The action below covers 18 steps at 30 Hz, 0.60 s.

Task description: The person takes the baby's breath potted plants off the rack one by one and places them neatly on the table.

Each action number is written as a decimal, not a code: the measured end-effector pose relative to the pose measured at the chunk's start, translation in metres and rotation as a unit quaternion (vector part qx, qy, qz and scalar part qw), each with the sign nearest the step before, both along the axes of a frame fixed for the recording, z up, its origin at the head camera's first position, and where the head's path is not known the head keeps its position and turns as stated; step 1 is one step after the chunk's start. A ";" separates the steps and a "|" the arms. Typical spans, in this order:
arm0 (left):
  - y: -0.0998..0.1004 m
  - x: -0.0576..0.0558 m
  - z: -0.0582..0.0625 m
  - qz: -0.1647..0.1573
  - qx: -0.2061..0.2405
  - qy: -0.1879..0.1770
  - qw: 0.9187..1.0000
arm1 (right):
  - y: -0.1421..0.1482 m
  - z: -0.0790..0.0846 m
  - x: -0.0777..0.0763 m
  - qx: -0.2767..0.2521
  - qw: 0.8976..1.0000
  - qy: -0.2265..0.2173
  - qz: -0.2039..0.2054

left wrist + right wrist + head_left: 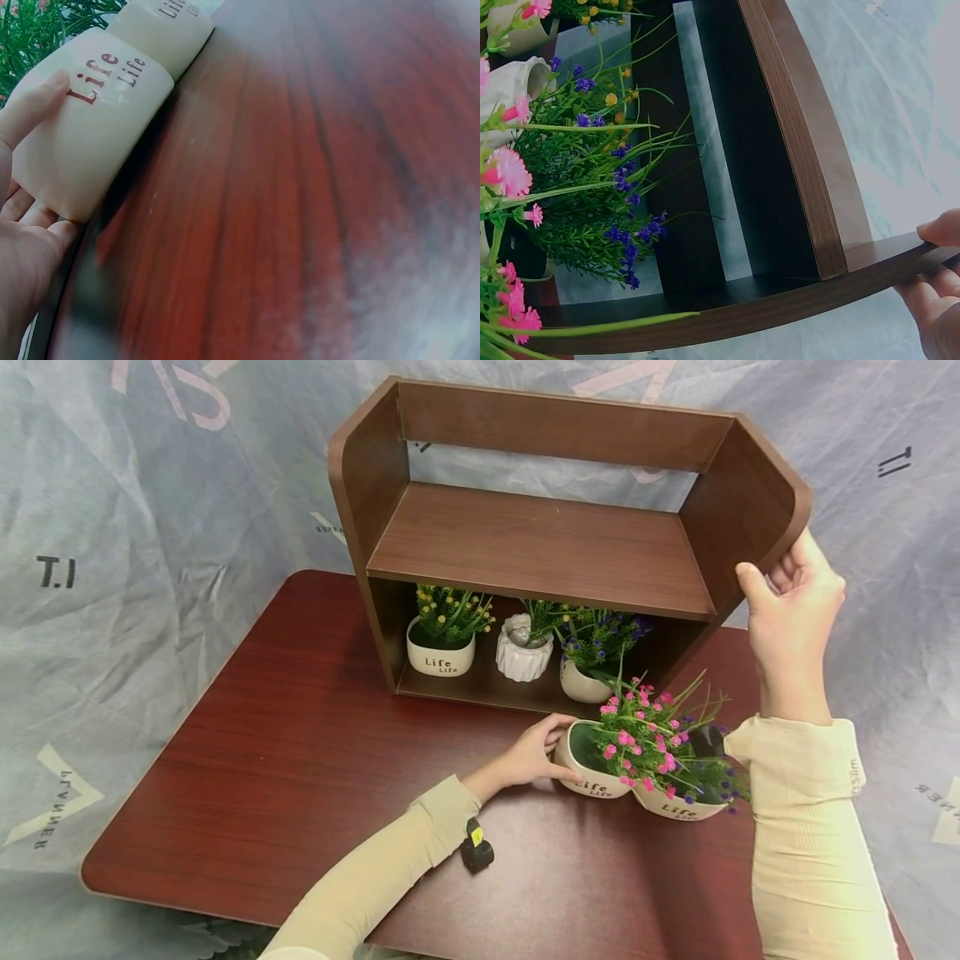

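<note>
My left hand point(527, 756) grips the left end of a white "Life" flowerpot point(588, 781) with pink flowers. In the left wrist view, its thumb point(37, 105) lies on the lettered front. A second "Life" pot point(678, 806), with purple flowers, stands right beside it. My right hand point(798, 610) holds the right side panel of a brown two-tier shelf point(540, 539). The right wrist view shows the thumb and fingers on either side of that panel's edge point(877, 262).
On the shelf's lower level stand a yellow-flowered pot point(441, 660), a ribbed white pot point(523, 660) and a purple-flowered pot point(583, 683). A small black device point(477, 850) sits by my left sleeve on the red-brown table point(262, 760). Grey printed cloth point(187, 485) hangs behind.
</note>
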<state>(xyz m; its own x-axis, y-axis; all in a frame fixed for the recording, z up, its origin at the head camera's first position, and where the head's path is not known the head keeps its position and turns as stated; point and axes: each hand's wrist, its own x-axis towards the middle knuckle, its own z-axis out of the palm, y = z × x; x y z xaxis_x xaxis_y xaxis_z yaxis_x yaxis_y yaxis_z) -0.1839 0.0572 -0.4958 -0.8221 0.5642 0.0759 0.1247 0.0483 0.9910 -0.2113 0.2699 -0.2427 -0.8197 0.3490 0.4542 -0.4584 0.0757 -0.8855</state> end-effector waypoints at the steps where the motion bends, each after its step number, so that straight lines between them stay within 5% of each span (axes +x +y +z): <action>1: 0.000 0.000 0.000 0.000 0.000 -0.001 1.000 | 0.000 0.000 0.000 -0.001 1.000 0.001 0.001; 18: 0.003 0.008 -0.005 -0.014 0.018 -0.019 1.000 | 0.001 0.000 0.000 0.002 1.000 0.006 0.002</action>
<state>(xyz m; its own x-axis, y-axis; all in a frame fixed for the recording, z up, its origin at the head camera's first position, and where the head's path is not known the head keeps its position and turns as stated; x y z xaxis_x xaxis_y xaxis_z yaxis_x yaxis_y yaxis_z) -0.1764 0.0605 -0.5010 -0.8090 0.5841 0.0654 0.0874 0.0094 0.9961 -0.2117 0.2704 -0.2432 -0.8163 0.3433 0.4645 -0.4686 0.0767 -0.8801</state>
